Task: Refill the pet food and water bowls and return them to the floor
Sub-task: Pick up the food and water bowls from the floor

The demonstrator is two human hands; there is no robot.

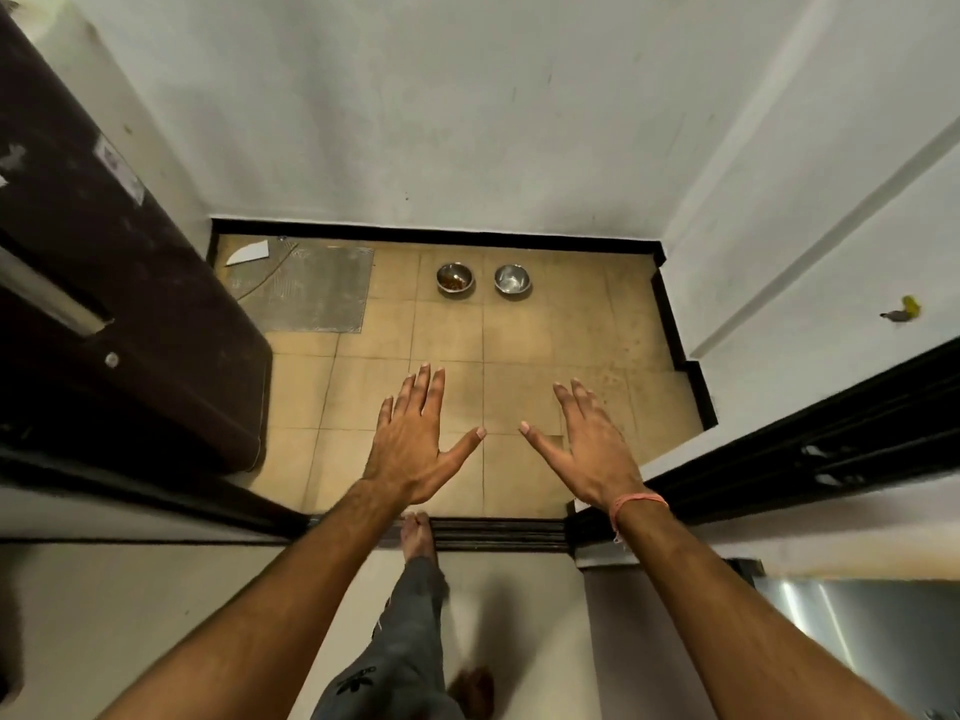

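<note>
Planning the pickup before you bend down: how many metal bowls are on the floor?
2. Both sit side by side on the tiled floor near the far wall: the left bowl holds some kibble, the right bowl looks empty. None other visible.

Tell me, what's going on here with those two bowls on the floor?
A person stands at a doorway, both hands stretched out empty: the left hand and the right hand are spread open, holding nothing. Ahead, two metal bowls sit side by side on the tiled floor near the wall. The left bowl holds a little brown food; the right bowl looks empty. Neither has been picked up yet.
</note>
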